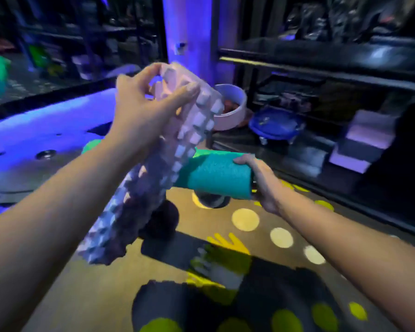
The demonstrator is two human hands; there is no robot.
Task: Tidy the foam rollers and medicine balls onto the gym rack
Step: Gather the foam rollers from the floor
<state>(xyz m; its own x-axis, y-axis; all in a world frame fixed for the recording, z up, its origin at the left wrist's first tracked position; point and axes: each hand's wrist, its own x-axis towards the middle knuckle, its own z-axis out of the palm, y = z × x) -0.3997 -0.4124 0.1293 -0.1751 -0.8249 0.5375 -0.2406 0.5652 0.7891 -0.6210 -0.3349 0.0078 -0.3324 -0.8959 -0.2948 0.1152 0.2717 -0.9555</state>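
Gripped the knobbed pink roller by its upper end in the left hand and the teal roller by its rack-side end in the right hand, fingers curled round each, crossed in the air beside the gym rack.

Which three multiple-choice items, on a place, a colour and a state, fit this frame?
1. Where is the smooth roller? A on the rack; B on the floor; C held up, behind the knobbly roller.
2. Its colour? A red; B teal; C black.
3. The right hand? A open; B grips the smooth roller's end; C rests on a shelf.
Key: C, the knobbly roller overlaps it; B, plainly teal; B, fingers curl over its end.
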